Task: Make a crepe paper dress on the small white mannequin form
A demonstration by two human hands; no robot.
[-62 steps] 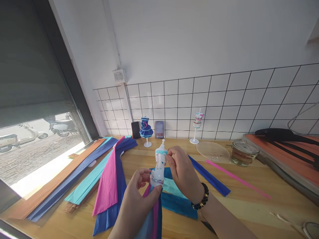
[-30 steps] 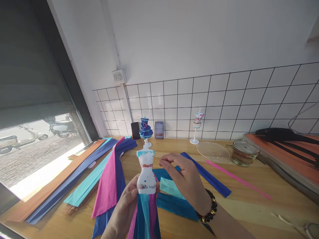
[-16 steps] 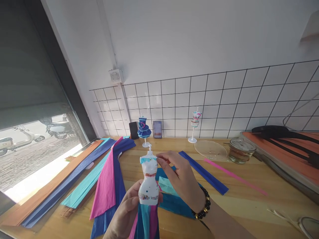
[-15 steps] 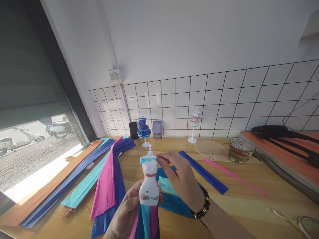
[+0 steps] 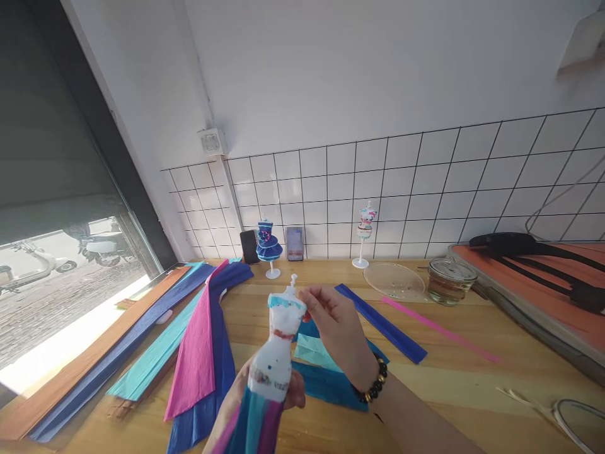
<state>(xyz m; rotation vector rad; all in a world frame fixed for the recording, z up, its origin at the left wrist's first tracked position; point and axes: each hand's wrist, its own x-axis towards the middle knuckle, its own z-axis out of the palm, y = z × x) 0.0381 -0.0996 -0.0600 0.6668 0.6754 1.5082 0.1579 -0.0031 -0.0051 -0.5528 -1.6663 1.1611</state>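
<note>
A small white dress-form mannequin [image 5: 275, 354] leans to the right in front of me. It has a light-blue band at the top, a reddish strip at the waist and a skirt [image 5: 255, 419] of teal, pink and purple crepe paper below. My left hand [image 5: 241, 394] is wrapped round its lower body from behind. At the mannequin's upper right edge, my right hand [image 5: 336, 328] pinches with thumb and index finger; whatever lies between the fingertips is too small to make out. Teal crepe paper [image 5: 326, 381] lies on the table beneath this hand.
Crepe paper strips in pink [image 5: 196, 359], orange [image 5: 108, 347] and blue cover the left side. A mannequin in a blue dress [image 5: 269, 246], two phones and another mannequin [image 5: 365, 233] stand at the wall. A clear disc [image 5: 396, 282], glass jar [image 5: 450, 282] and orange case [image 5: 543, 290] are right.
The mannequin has tipped, its top going right and its skirt left. My right hand stays by its upper edge, and the view has shifted slightly.
</note>
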